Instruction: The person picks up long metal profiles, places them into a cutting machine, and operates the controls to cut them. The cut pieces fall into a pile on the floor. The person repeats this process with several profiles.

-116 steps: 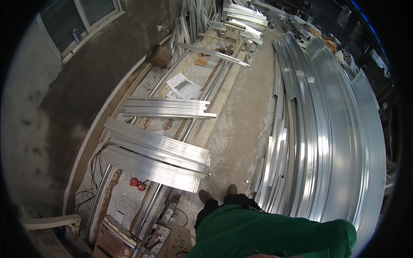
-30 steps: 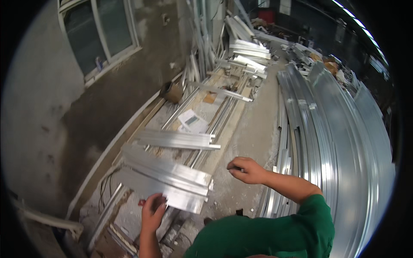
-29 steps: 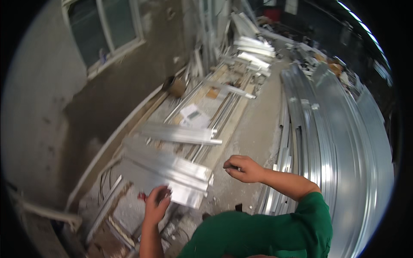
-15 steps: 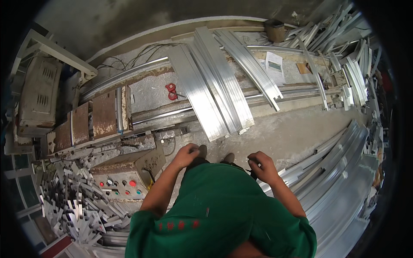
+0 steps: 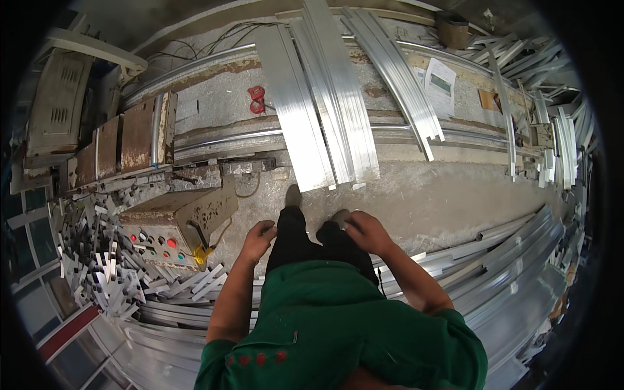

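Note:
My left hand (image 5: 260,240) hangs beside my left thigh, with loosely bent fingers and nothing in it. In front of my right thigh, my right hand (image 5: 366,232) is empty too, its fingers loosely apart. Ahead of me, long silver aluminium profiles (image 5: 296,117) lie across the rails of a low bench, their near ends jutting over its edge toward my shoes. Another bundle of narrow profiles (image 5: 396,81) rests on the rails to their right. A red tape measure (image 5: 257,99) lies on the bench left of the profiles. Neither hand touches any of these.
A control box (image 5: 172,224) with coloured buttons stands at left, beside a heap of short metal offcuts (image 5: 107,266). Long profiles (image 5: 500,273) are stacked at right, near my right arm. Paper sheets (image 5: 440,88) and a dark bin (image 5: 453,29) are farther back.
The view has shifted, showing more of my legs and the floor. My left hand has come down beside my thigh, and my right hand has swung inward. The bench things lie as before.

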